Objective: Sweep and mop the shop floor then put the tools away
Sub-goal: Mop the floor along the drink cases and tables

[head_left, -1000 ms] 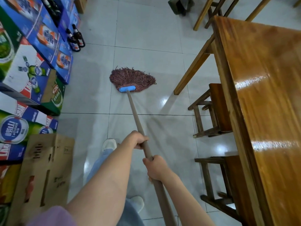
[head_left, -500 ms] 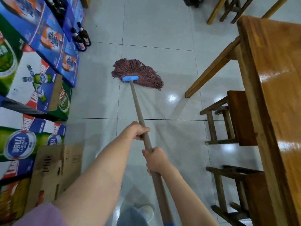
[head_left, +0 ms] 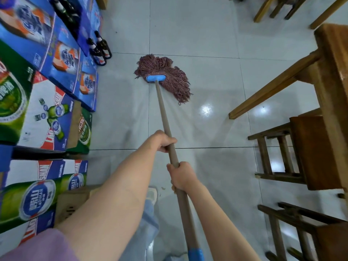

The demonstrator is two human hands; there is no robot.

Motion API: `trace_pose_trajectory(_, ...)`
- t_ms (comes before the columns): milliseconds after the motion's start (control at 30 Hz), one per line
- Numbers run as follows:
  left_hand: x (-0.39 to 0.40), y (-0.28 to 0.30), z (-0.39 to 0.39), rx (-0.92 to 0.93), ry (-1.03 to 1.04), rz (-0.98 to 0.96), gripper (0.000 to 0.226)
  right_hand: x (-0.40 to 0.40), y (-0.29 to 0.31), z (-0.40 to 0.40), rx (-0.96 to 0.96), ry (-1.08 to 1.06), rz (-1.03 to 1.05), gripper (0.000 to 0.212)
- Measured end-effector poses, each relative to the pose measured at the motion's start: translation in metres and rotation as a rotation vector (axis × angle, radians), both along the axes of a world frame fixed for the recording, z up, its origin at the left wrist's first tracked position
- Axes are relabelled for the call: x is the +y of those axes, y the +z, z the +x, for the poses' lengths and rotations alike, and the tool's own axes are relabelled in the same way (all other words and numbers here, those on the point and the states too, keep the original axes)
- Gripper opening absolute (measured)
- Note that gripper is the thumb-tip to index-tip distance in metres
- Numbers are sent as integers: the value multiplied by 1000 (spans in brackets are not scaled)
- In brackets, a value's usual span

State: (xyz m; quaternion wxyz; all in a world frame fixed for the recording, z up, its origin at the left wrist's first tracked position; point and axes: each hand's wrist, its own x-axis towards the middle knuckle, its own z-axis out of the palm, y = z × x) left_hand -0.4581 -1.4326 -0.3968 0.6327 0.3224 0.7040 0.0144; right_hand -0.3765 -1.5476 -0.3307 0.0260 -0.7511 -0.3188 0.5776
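Head view is showing the mop [head_left: 163,80] lying with its reddish strands splayed on the pale tiled floor [head_left: 207,34], its blue head clamp pointing back along the brown handle toward the person. Nearer than the mop head, the left hand [head_left: 163,141] is wrapping its fingers round the handle, and the right hand [head_left: 181,176] is gripping the same handle just below it. Left of the mop, stacked beer cartons [head_left: 47,102] and a few dark bottles [head_left: 99,48] are lining the aisle; right of the mop, a wooden table [head_left: 331,76] and stools [head_left: 293,153] are standing. Tiles around the mop are looking glossy and streaked, so mopping seems underway, not finished. Small specks are lying by the person's shoe [head_left: 152,193]. Whether sweeping is complete cannot be told; putting tools away is evidently remaining.
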Motion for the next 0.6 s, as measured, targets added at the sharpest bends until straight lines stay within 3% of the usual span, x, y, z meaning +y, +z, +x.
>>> trace_pose_trajectory(300,-16,0,-24,-38,33,-2,35,-14,16,-27,56,-43,-15,23)
trace_pose_trajectory(600,-98,-6,-13,-62,59,-22,27,-95,16,-16,4,42,-13,24)
